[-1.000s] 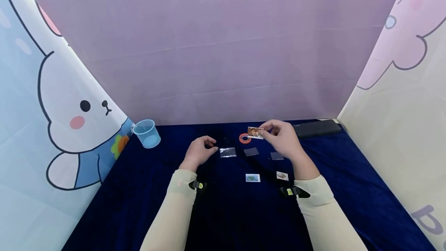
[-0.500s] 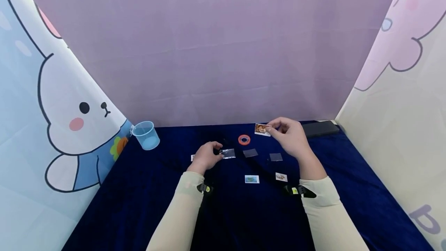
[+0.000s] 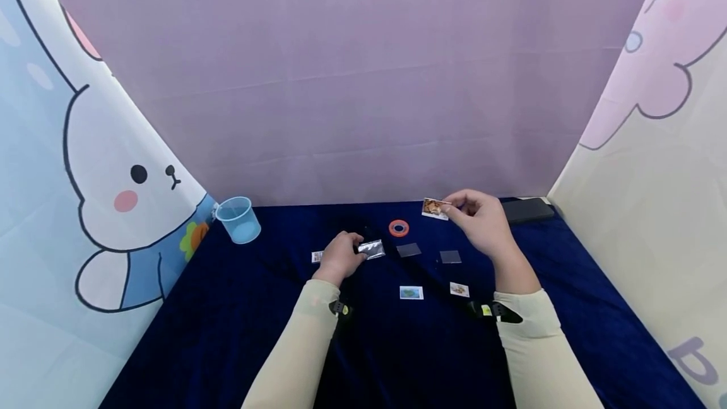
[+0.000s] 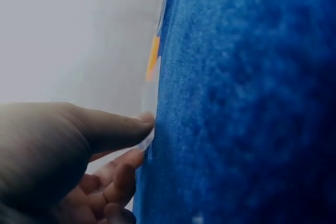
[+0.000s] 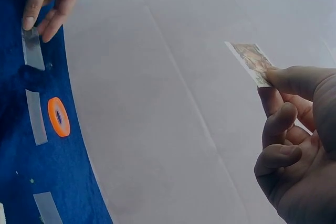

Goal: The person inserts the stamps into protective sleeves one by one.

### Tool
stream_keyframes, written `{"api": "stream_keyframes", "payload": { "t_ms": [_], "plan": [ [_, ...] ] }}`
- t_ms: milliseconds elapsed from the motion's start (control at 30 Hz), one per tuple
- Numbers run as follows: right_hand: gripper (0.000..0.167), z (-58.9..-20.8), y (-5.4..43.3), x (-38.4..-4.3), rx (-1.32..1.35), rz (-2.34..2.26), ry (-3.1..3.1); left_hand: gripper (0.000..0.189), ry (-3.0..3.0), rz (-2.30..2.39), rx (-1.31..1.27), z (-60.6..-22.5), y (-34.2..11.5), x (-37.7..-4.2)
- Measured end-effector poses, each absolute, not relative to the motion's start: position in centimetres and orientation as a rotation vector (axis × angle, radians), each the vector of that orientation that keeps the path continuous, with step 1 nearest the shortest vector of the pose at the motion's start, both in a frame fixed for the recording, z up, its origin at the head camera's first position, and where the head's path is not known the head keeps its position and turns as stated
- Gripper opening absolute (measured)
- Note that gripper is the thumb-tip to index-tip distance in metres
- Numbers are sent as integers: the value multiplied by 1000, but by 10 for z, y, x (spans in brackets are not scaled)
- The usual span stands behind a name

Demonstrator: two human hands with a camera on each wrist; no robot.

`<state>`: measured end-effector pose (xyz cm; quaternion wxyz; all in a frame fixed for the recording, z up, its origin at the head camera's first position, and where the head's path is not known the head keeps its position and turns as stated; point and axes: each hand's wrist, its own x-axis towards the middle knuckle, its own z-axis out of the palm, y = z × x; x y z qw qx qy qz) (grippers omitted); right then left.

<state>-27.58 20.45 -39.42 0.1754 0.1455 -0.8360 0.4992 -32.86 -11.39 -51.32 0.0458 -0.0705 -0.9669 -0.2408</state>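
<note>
In the head view my right hand (image 3: 479,223) is raised over the back of the table. Between thumb and forefinger it pinches a small picture card (image 5: 251,62) with a white edge and a brown print. My left hand (image 3: 341,256) is low at the cloth, its thumb and a finger pinching the near end of a clear plastic sleeve (image 3: 372,249). The left wrist view shows that sleeve's edge between the thumb and fingers, just at the cloth. Two more clear sleeves lie to the right, a middle one (image 3: 408,250) and a right one (image 3: 451,257).
An orange roll of tape (image 3: 399,228) lies behind the sleeves. Nearer are a blue-green card (image 3: 411,293) and a pale card (image 3: 459,290); another card (image 3: 317,257) is partly behind my left hand. A blue cup (image 3: 239,219) stands back left, a black case (image 3: 528,209) back right.
My left hand has moved right onto the near end of the left sleeve and taken hold of it, uncovering a card behind. My right hand has carried its card a little to the right.
</note>
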Motion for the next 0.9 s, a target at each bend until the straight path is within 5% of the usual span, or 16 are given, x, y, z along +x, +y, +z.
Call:
{"api": "stream_keyframes", "payload": {
  "t_ms": [400, 900],
  "plan": [
    [14, -393, 208, -274, 412, 1418, -2350, 6, -2829, -1035, -207, -512, -119, -326],
    [14, -395, 206, -274, 399, 1431, -2356, 12, -2406, -1369, -219, -469, -135, -321]
  ]
}}
